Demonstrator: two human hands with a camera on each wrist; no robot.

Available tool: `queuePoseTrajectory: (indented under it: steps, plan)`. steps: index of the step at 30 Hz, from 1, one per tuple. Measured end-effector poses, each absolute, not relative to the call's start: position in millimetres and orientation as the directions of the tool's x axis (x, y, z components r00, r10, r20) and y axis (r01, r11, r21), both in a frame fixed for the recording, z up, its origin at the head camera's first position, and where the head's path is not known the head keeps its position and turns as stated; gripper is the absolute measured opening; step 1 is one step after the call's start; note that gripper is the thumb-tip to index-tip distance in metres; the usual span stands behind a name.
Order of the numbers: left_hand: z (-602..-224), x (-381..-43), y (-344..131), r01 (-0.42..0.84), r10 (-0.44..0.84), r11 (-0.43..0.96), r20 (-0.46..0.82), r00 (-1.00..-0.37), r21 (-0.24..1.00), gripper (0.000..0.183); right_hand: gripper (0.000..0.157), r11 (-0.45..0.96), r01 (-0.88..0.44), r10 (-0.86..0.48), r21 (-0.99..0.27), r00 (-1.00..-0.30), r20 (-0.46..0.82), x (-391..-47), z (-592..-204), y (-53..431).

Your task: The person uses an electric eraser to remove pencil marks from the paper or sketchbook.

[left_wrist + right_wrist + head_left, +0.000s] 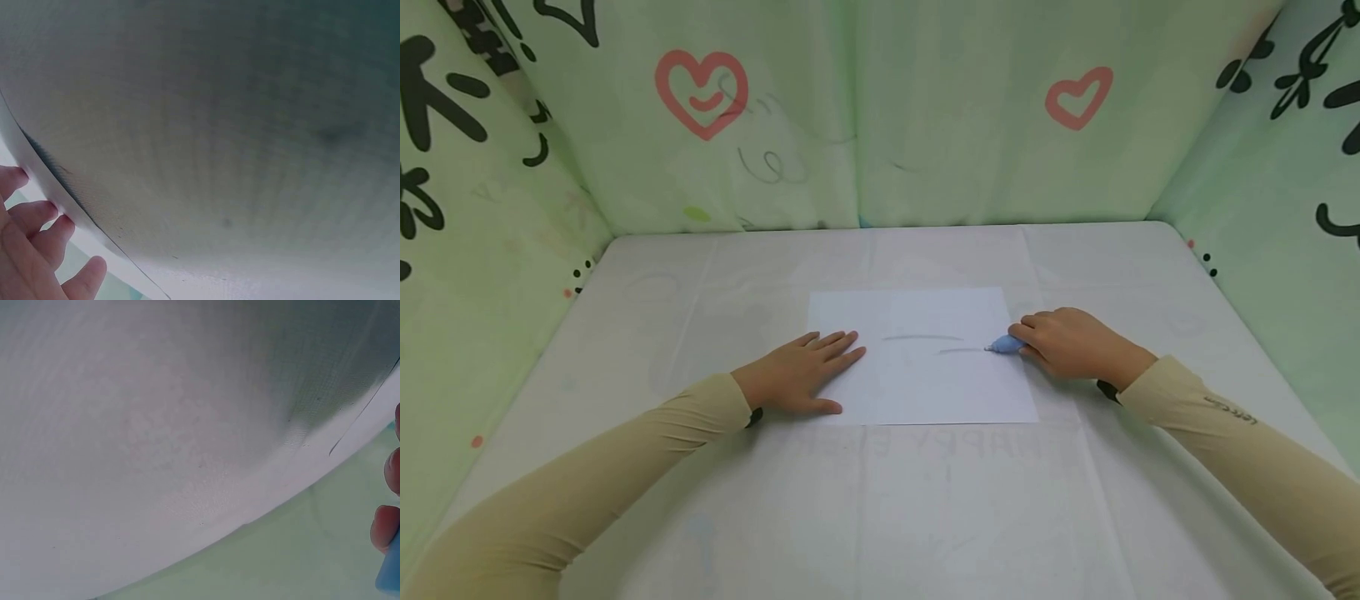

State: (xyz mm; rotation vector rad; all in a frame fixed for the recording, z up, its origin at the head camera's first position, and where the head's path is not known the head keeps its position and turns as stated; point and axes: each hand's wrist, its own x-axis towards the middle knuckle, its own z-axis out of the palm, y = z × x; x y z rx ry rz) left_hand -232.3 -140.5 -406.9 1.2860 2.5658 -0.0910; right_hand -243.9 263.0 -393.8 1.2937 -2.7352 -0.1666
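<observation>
A white sheet of paper (925,392) lies flat on the table in the head view, with two thin grey curved lines drawn across its middle. My left hand (805,371) rests on the sheet's left side, palm down and fingers spread. In the left wrist view its fingers (47,240) stretch out over the paper. At the right edge of the sheet, my right hand (1071,343) grips a thick light-blue pen (1006,344). The pen's tip points left and meets the end of the lower line. Only some fingertips and the pen's blue end show in the right wrist view.
A white cloth (760,508) with faint printed letters and fold creases covers the table. Green curtains (940,158) with red hearts and black marks hang at the back and both sides. Dark bands sit at both wrists, by the beige sleeves (655,442).
</observation>
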Motion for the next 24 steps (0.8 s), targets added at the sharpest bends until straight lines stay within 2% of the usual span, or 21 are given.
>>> queuePoseTrajectory:
  steps: [24]
  plan:
    - [-404.5,-230.6,-140.8,0.793,0.779,0.604,-0.263,-0.569,0.075,0.083,0.017,0.619,-0.772,-0.785,0.147,-0.616,0.068,-248.7,-392.6,261.3]
